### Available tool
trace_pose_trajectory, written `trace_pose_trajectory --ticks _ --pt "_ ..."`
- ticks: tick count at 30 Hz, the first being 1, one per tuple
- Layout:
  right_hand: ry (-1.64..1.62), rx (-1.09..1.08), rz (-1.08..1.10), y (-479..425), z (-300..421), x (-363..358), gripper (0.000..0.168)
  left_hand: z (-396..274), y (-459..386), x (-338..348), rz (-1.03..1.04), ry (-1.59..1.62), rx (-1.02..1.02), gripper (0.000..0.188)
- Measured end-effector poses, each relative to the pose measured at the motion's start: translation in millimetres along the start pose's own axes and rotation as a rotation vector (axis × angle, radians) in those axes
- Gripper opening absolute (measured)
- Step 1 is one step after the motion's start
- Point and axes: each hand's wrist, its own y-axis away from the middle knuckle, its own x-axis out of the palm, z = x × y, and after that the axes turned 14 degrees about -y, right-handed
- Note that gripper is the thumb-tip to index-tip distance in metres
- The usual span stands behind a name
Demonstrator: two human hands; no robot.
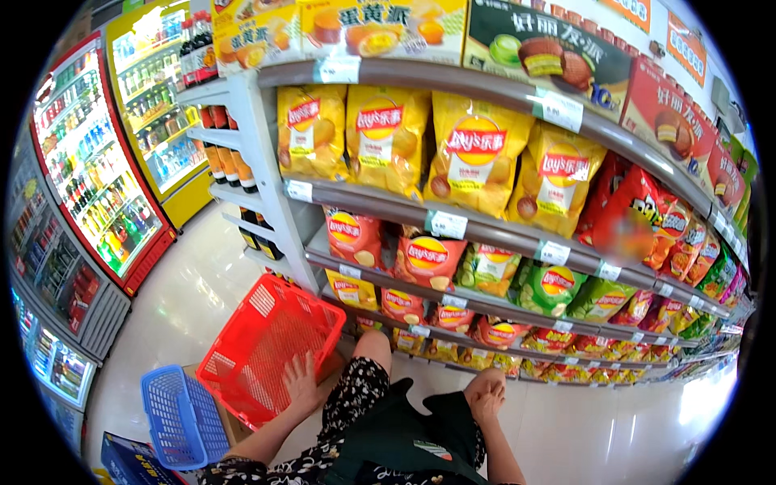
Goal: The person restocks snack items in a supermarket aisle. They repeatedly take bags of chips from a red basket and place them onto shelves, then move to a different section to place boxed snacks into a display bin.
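Observation:
My left hand (300,382) is over the red plastic shopping basket (267,285), its fingers spread and nothing in them. I cannot tell whether it touches the basket's inside. The basket is tilted, with its open side towards me and no goods visible inside. Beside my right knee is my right hand (487,397), fingers loosely bent, with no object visible in it. Straight ahead, bags of Lay's potato chips fill the shelves: yellow bags (476,154) on the upper one, red bags (427,257) and green bags (551,288) lower down.
A blue plastic basket (182,418) stands left of the red one, near a dark blue box (136,458). Boxed pies (545,54) line the shelf above the chips. The shelf unit's grey end post (267,157) rises ahead. Drink coolers (97,157) stand along the left.

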Motion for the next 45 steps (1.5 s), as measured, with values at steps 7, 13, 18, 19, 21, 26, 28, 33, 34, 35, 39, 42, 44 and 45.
trace_pose_trajectory --ticks 7,13,18,19,21,26,28,33,34,35,39,42,44,45 --pt "0.035 -0.088 0.027 -11.1 -10.8 17.4 0.055 58.1 1.0 97.7 0.19 -0.035 -0.041 0.029" --pt "0.001 -0.084 0.032 -14.6 -12.2 22.1 0.055 52.9 -23.2 107.2 0.12 -0.022 -0.132 0.02" --pt "0.062 -0.01 0.125 -14.8 -8.7 18.0 0.057 61.1 -31.8 121.3 -0.035 0.066 -0.04 0.018" --pt "0.103 0.003 0.141 -13.4 -9.5 15.1 0.058 52.3 -29.0 106.9 0.08 0.053 -0.101 0.016" --pt "0.156 0.001 0.153 -12.1 -8.0 15.9 0.058 55.5 -30.5 101.6 0.108 0.062 -0.102 0.017" --pt "0.249 -0.033 0.202 -18.5 -5.1 17.2 0.061 57.3 -36.3 91.8 0.125 0.025 -0.137 0.017" --pt "0.232 -0.017 0.2 -18.7 -6.5 16.7 0.061 58.3 -36.1 91.6 0.152 -0.005 -0.154 0.017" --pt "0.253 0.046 0.193 -17.4 -8.6 9.6 0.057 80.4 -38.2 89.0 0.222 -0.045 -0.169 0.021" --pt "0.286 0.049 0.18 -16.5 -11.0 8.6 0.058 87.7 -40.1 88.2 0.238 -0.065 -0.153 0.022" --pt "0.284 0.06 0.185 -16.0 -13.5 6.5 0.057 98.7 -40.7 86.5 0.254 -0.084 -0.138 0.023" --pt "0.273 0.099 0.226 -16.8 -6.3 -4.6 0.057 141.5 -39.9 89.5 0.234 -0.083 -0.083 0.033" --pt "0.351 0.049 0.225 -18.9 -10.0 2.2 0.057 154.2 -40.7 93.1 0.258 -0.109 -0.073 0.036" --pt "0.471 -0.094 0.16 -24.0 -29.5 17.3 0.058 156.2 -41.2 99.9 0.28 -0.109 -0.06 0.036" --pt "0.456 -0.203 0.118 -26.9 -36.6 23.7 0.059 156.3 -41.0 98.8 0.29 -0.101 -0.054 0.036"
